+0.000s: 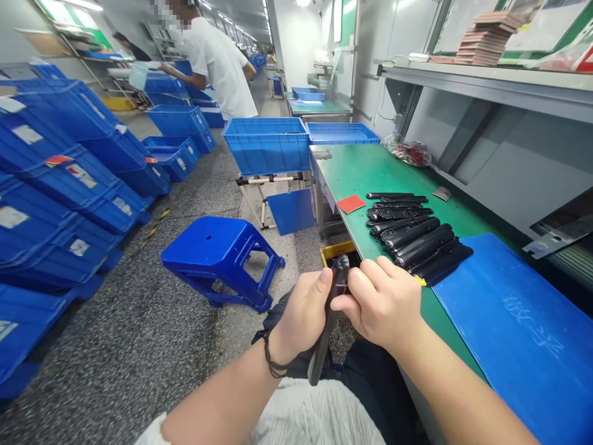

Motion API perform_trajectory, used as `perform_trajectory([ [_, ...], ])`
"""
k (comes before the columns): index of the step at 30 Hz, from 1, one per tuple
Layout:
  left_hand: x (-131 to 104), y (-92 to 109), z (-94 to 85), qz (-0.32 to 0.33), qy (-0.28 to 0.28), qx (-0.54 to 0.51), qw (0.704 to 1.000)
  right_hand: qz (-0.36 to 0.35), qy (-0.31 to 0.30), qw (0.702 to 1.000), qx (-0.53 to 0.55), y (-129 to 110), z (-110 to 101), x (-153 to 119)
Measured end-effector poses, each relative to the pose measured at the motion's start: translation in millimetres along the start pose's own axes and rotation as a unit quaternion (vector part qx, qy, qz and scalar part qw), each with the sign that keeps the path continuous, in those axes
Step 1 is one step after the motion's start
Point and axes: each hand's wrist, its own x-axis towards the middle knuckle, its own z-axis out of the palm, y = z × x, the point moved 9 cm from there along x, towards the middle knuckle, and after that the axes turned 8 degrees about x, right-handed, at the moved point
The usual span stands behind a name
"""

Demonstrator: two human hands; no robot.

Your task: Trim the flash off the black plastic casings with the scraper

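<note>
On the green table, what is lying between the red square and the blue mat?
In the head view, a row of black parts lies between the red square and the blue mat.

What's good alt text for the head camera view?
A person's left hand grips a long black part, with the right hand at its upper end. More black parts lie on a green table at right; a blue stool stands left.
</note>
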Motion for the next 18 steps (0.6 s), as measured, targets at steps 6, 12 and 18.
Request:
perform_trajectory([
  [6, 12.4, 3.9, -12.2, -0.037, 0.039, -0.025, 0.998, -0.004, -0.068, 0.997, 0.039, -8.9, 19.2, -3.6],
  [12, 23.2, -4.0, -14.8, -0.059, 0.073, -0.077, 0.993, 0.002, -0.081, 0.996, 0.048, -10.0, 25.6, -5.4],
  [18, 24.6, -5.4, -12.4, -0.071, 0.088, -0.129, 0.985, 0.004, -0.078, 0.996, 0.042, -8.9, 25.5, -5.5],
])
